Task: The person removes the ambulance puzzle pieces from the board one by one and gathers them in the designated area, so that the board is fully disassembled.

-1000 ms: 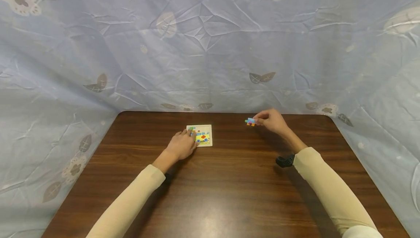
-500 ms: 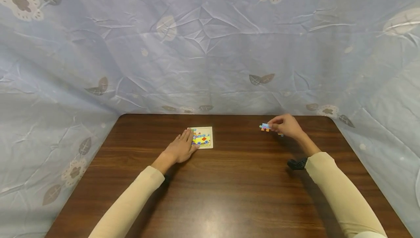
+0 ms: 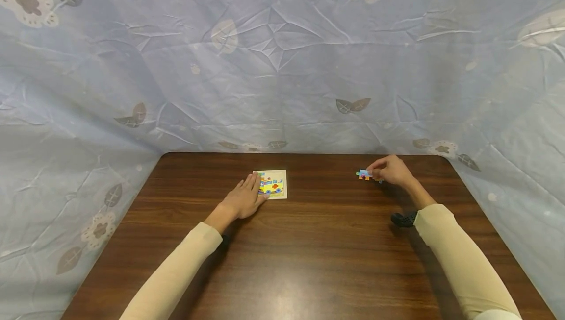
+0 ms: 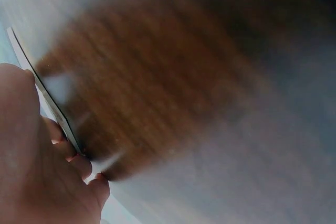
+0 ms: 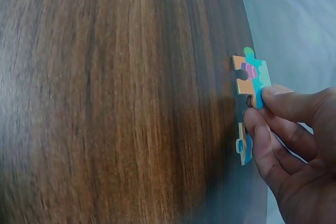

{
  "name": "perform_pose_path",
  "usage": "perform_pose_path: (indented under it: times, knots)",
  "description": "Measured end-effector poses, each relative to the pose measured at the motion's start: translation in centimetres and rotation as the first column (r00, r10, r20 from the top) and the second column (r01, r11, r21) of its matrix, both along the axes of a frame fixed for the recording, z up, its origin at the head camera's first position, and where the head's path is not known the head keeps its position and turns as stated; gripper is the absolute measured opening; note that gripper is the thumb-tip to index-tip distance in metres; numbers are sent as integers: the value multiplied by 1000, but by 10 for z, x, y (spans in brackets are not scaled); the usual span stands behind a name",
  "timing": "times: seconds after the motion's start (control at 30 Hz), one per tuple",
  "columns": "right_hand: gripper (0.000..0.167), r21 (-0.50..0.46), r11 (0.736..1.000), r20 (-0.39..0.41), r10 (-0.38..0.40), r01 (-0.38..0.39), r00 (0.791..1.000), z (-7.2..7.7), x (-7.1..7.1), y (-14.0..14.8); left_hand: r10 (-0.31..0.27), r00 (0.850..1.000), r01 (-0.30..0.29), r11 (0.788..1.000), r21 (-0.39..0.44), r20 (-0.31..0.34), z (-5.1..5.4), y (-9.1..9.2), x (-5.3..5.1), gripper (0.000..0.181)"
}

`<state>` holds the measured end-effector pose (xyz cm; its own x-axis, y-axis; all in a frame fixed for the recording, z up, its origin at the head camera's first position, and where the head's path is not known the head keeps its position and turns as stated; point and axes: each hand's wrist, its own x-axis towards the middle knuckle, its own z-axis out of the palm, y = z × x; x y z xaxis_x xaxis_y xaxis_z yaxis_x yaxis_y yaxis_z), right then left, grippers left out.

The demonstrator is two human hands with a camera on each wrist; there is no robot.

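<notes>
My left hand [image 3: 243, 197] lies with fairly straight fingers over the left side of a small square puzzle board [image 3: 284, 183]. The board's visible part shows a yellow ambulance with a red cross. In the left wrist view, the fingers reach along the board's edge [image 4: 50, 98]. Over at the right, my right hand [image 3: 393, 170] pinches a puzzle piece [image 5: 254, 74] between thumb and fingers. That piece is blue and orange with a pink figure and a green knob. A second puzzle piece [image 5: 243, 145] sits close beside those fingers, partly hidden by them.
The dark wood-grain table [image 3: 282, 241] stretches beneath both arms. Pale floral cloth [image 3: 278, 99] hangs behind and along the sides. A black perforated object [image 3: 403, 220] shows at the right wrist.
My right hand has moved right and slightly down with the pinched puzzle piece, to beside the second piece. My left hand's fingers have straightened over the board.
</notes>
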<state>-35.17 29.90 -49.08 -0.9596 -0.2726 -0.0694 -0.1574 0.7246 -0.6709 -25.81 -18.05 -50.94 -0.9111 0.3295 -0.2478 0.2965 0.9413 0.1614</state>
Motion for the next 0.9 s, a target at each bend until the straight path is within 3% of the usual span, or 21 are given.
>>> perform_pose_path:
  times: [0.9]
  knots:
    - [16,120,993,-43,19,-14,999,-4,-8,-23,9,1000,-9,1000,-11,-9,-2,0,0,82]
